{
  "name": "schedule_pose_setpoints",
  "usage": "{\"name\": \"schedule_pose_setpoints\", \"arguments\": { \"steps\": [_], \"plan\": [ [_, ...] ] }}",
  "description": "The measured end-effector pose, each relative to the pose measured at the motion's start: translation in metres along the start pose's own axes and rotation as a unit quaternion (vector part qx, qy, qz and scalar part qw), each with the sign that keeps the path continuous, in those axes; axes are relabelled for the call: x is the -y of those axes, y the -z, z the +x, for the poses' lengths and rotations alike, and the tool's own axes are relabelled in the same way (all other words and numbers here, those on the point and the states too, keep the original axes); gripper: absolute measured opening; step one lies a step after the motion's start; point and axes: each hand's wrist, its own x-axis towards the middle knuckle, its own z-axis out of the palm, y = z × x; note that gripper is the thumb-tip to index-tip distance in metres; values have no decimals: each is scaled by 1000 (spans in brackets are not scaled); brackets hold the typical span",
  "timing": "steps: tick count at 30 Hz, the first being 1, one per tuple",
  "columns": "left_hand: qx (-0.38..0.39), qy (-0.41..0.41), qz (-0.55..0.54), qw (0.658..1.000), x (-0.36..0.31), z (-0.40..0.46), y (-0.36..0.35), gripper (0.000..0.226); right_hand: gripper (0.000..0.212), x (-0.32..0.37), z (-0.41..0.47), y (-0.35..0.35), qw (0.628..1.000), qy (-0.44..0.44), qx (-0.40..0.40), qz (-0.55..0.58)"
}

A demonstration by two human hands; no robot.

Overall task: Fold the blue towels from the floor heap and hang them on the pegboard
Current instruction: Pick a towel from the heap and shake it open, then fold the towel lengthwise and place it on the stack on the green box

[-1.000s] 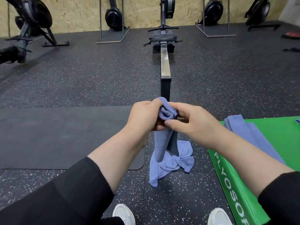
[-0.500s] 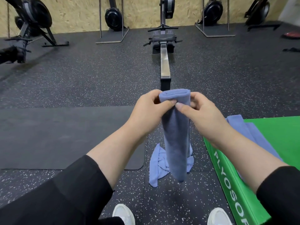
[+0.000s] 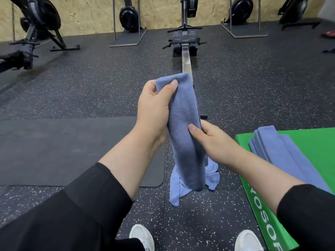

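A blue towel (image 3: 186, 127), folded into a long narrow strip, hangs in front of me. My left hand (image 3: 155, 107) grips its top end, thumb over the front. My right hand (image 3: 212, 140) pinches the strip lower down at its right edge. Below it, a crumpled blue towel (image 3: 181, 189) lies on the floor. Folded blue towels (image 3: 282, 156) lie stacked on the green box at the right. No pegboard is in view.
The green plyo box (image 3: 297, 205) stands close on my right. A rowing machine (image 3: 185, 46) with its rail runs straight ahead. A dark mat (image 3: 63, 147) lies on the left floor. More rowers stand along the wooden wall. My white shoes (image 3: 143, 238) are below.
The bunched towel was straightened into a folded strip. My right hand has slid from the top edge down the strip's side, while my left hand stays at the top.
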Motion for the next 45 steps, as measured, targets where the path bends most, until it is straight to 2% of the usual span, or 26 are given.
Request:
{"name": "schedule_pose_setpoints", "arguments": {
  "steps": [2,4,7,10,12,15,17,21,25,27,31,37,45],
  "plan": [
    [8,43,-18,999,2,5,3,25,30,-1,0,-1,1000,8,-16,-12],
    [45,111,17,993,10,4,5,29,38,-2,0,0,1000,5,-23,-6],
    [62,164,43,984,21,2,6,26,31,-5,0,4,999,-11,-32,-1],
    [33,152,2,988,20,7,8,22,21,-5,-6,10,999,-35,14,13],
    [23,147,-29,988,16,14,10,16,25,-8,-11,11,995,-64,70,21],
    [15,148,-54,987,16,20,12,12,42,-12,-20,14,988,-110,109,23],
    [11,148,-61,987,18,22,12,12,50,-17,-23,21,985,-122,114,42],
    [5,140,-67,988,25,26,6,7,42,-25,-34,38,983,-119,115,81],
    [-5,141,-67,988,34,29,-8,16,36,-37,-43,56,982,-129,112,83],
    [-9,147,-75,986,38,30,-18,22,33,-41,-49,68,983,-134,97,79],
    [5,161,-87,983,47,34,-50,16,28,-42,-70,106,984,-152,52,73],
    [59,206,-76,974,75,49,-140,26,29,-53,-117,194,984,-161,-59,38],
    [127,241,63,960,166,34,-280,9,28,-128,-209,275,952,-230,-183,88]
  ]
}}
